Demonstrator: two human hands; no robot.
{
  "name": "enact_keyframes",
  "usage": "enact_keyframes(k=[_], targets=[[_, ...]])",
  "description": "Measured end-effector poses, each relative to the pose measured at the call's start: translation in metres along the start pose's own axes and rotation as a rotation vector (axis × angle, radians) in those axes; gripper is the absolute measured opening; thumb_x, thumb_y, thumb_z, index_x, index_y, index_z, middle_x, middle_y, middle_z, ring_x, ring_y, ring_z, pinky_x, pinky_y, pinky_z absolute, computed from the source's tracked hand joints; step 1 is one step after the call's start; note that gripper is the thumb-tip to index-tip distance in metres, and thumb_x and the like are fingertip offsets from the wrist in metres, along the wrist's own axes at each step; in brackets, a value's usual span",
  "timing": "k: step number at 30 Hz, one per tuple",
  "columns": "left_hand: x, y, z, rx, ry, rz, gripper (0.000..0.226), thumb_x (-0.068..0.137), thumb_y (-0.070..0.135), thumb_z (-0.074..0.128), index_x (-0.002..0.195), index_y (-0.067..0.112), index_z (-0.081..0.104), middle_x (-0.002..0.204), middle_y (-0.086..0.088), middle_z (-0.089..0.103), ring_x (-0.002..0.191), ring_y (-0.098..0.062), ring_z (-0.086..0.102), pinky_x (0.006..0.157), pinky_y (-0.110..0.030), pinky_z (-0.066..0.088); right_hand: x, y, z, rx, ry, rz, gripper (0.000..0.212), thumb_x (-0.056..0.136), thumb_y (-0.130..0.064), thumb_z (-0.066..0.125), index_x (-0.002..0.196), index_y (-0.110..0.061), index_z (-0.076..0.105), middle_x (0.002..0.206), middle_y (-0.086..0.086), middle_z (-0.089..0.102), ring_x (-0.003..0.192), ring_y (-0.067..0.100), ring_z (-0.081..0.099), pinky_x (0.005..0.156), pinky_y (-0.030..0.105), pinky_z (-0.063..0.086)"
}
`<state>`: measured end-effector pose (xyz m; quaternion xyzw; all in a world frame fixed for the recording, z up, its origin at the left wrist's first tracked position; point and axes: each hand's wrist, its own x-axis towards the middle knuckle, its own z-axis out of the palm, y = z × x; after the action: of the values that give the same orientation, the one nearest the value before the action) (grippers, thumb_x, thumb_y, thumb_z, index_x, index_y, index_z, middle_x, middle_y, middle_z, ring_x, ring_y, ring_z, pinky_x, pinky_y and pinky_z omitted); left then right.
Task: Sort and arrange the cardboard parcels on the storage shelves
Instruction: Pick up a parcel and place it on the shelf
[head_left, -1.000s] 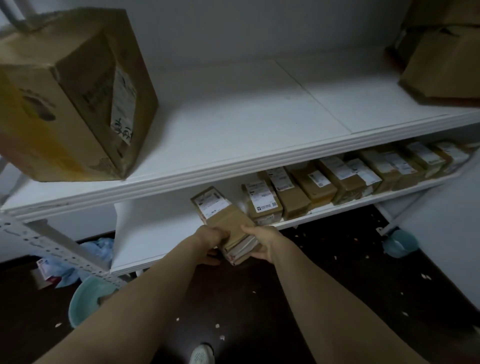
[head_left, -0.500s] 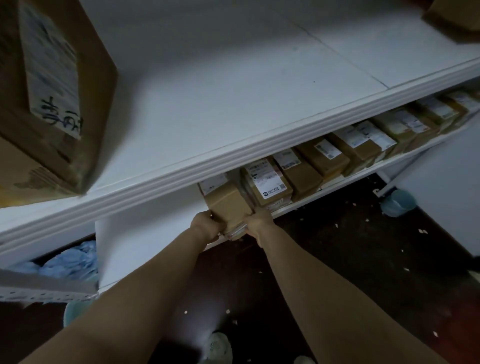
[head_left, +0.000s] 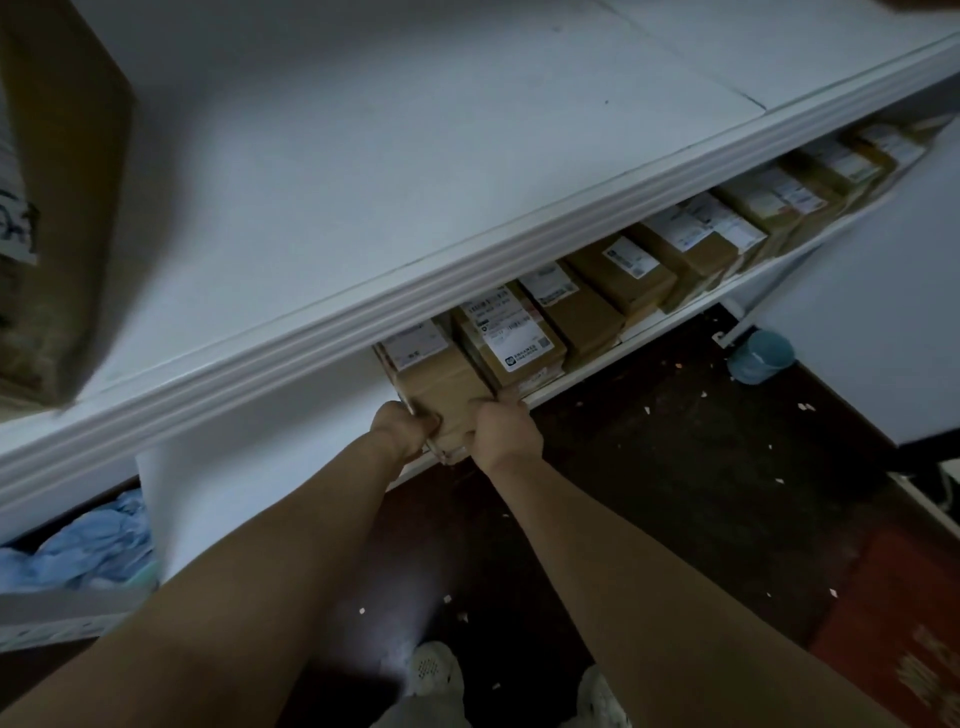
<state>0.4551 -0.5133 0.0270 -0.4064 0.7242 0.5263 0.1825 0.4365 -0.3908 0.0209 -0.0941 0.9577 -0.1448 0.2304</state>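
Lower shelf (head_left: 249, 483): open room left of parcel row (head_left: 592, 312); upper shelf lip (head_left: 467, 270) overhangs, blocking reach from above

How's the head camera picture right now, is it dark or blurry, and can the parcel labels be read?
Head view: dim, bluish light, the floor almost black; the large box at upper left is smeared by blur; the upper shelf edge bows slightly, wide-angle distortion; the held parcel and its neighbour's label are fairly sharp, but the print is too small to read.
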Motion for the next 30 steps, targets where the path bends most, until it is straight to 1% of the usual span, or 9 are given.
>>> enact_keyframes(k=[4,8,10,12,15,18,20,25,30], targets=[[0.007,-0.002,0.003,0.050,-0.003,0.010,0.044,0.086,0.008,0.066,0.119,-0.016,0.052,0.105,-0.032,0.061,0.094,-0.044,0.062,0.073,-0.032,0.042,0.003,0.002,0.001,-0.019,0.007,-0.023,0.029,0.094,-0.007,0.053,0.122,-0.009,0.059,0.144,0.020,0.032,0.130,0.032,0.037,0.093,0.037,0.048],[0.008,0.001,0.006,0.035,-0.013,0.032,0.039,0.086,0.005,0.064,0.119,-0.013,0.054,0.104,-0.026,0.062,0.072,-0.025,0.051,0.075,-0.031,0.042,0.002,0.002,-0.002,0.004,0.031,-0.007,0.029,0.094,-0.010,0.055,0.123,-0.009,0.058,0.143,0.018,0.028,0.130,0.032,0.034,0.097,0.040,0.047],[0.008,0.002,0.008,0.022,-0.020,0.034,0.037,0.087,0.006,0.064,0.118,-0.011,0.055,0.086,-0.019,0.061,0.069,-0.023,0.051,0.076,-0.031,0.045,0.001,0.001,-0.001,0.058,0.035,0.017,0.033,0.094,-0.009,0.055,0.126,-0.007,0.055,0.145,0.017,0.025,0.129,0.031,0.036,0.100,0.040,0.047],[0.008,0.003,0.008,-0.020,-0.022,0.012,0.036,0.088,0.012,0.065,0.117,-0.006,0.057,0.092,-0.015,0.062,0.081,-0.027,0.060,0.084,-0.035,0.052,0.001,0.001,-0.002,0.109,0.049,0.033,0.033,0.093,-0.010,0.057,0.126,-0.006,0.055,0.145,0.017,0.028,0.125,0.030,0.041,0.099,0.037,0.047],[0.006,0.004,0.007,-0.037,-0.010,-0.040,0.044,0.085,0.033,0.068,0.111,-0.001,0.055,0.108,-0.010,0.062,0.099,-0.028,0.060,0.088,-0.038,0.052,0.000,0.005,-0.009,0.169,0.038,-0.013,0.029,0.092,-0.012,0.055,0.121,-0.009,0.057,0.129,0.012,0.050,0.114,0.027,0.053,0.092,0.035,0.049],[0.009,0.001,0.004,0.155,0.102,-0.067,0.096,0.064,0.064,0.070,0.132,0.003,0.039,0.127,-0.010,0.052,0.117,-0.029,0.050,0.099,-0.037,0.043,-0.006,0.004,-0.011,0.375,-0.089,-0.052,0.025,0.089,-0.002,0.051,0.110,-0.013,0.058,0.113,0.008,0.062,0.106,0.023,0.059,0.093,0.039,0.051],[0.010,-0.002,0.005,0.312,0.195,-0.102,0.119,0.064,0.061,0.074,0.147,0.001,0.012,0.142,-0.019,0.036,0.131,-0.034,0.036,0.108,-0.041,0.035,-0.011,0.001,-0.008,0.511,-0.196,-0.056,0.023,0.090,0.000,0.045,0.101,-0.016,0.057,0.112,0.009,0.064,0.106,0.023,0.060,0.095,0.039,0.050],[-0.002,-0.014,0.005,0.648,0.244,-0.267,0.143,0.058,0.050,0.084,0.146,-0.006,-0.015,0.144,-0.020,0.026,0.133,-0.032,0.031,0.108,-0.039,0.031,-0.014,-0.002,0.001,0.475,-0.306,-0.056,0.025,0.091,-0.003,0.040,0.095,-0.019,0.058,0.118,0.010,0.062,0.111,0.023,0.057,0.097,0.036,0.047],[-0.008,-0.032,-0.020,0.920,0.237,-0.333,0.134,0.061,0.034,0.085,0.142,-0.014,-0.011,0.141,-0.025,0.029,0.132,-0.035,0.033,0.111,-0.042,0.030,-0.012,-0.007,-0.002,0.330,-0.278,-0.094,0.045,0.091,0.004,0.045,0.131,-0.017,0.051,0.134,0.009,0.049,0.118,0.026,0.051,0.096,0.035,0.047]])
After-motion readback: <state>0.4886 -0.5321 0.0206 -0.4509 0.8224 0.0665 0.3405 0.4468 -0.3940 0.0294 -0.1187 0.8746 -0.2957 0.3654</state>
